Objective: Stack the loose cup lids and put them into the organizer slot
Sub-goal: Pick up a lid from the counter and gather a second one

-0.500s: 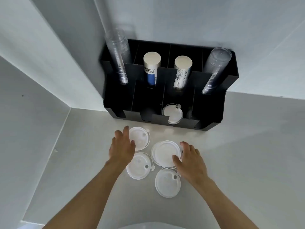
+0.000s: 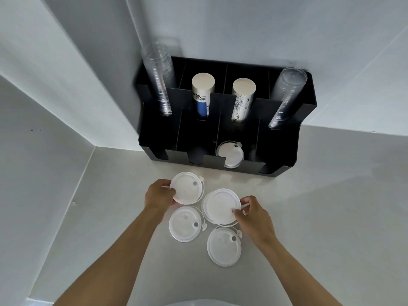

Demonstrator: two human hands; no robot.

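Observation:
Several white cup lids lie on the pale counter in front of a black organizer (image 2: 284, 168). My left hand (image 2: 157, 194) pinches the left edge of the far-left lid (image 2: 187, 187), which is tilted up off the counter. My right hand (image 2: 254, 214) grips the right edge of the far-right lid (image 2: 220, 205), also lifted. Two more lids lie flat: one near left (image 2: 184, 224), one near right (image 2: 224, 246). A lid (image 2: 229, 154) stands in the organizer's third front slot.
The organizer stands against the back wall and holds two stacks of clear cups (image 2: 160, 80) (image 2: 286, 96) and two stacks of paper cups (image 2: 202, 93) (image 2: 241, 100). A wall corner closes in on the left.
Both hands went from resting flat over the lids to gripping them; the far-left and far-right lids are now lifted at their edges.

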